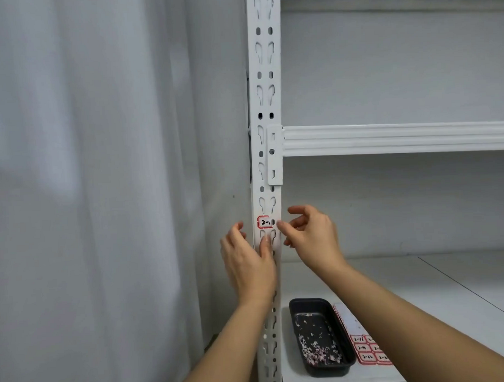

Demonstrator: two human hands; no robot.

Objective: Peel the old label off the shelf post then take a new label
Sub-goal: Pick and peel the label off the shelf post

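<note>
**shelfnerd:** White painted metal shelf post (265, 104), punched all the way down with paired keyhole slots and little oval holes. Smooth, slightly glossy finish. A ribbed white steel beam (397, 138) hooks into it through a flat bracket plate.

**tagged_it:** And the sticker?

**shelfnerd:** Small red-bordered white paper label (265, 222) with rounded corners, black handwriting that reads "2-" something. It sits flat on the post's front face, just below a pair of keyhole slots, between both hands.

**tagged_it:** Hands doing what?

**shelfnerd:** Left hand (249, 262) rests against the post just under the label, fingers straight-ish, thumb lying on the metal. Right hand (312, 231) hovers at the post's right edge, fingers loosely curled, fingertips right by the label's right end. Can't tell if it's actually pinching the edge, too blurry there.

**tagged_it:** Anything on the shelf?

**shelfnerd:** Black rectangular plastic tray (299, 309) with rounded corners on the white lower shelf board (420, 293), holding pinkish-white paper scraps. Touching its right side, a sheet of red-bordered labels (365, 349), several handwritten.
</note>
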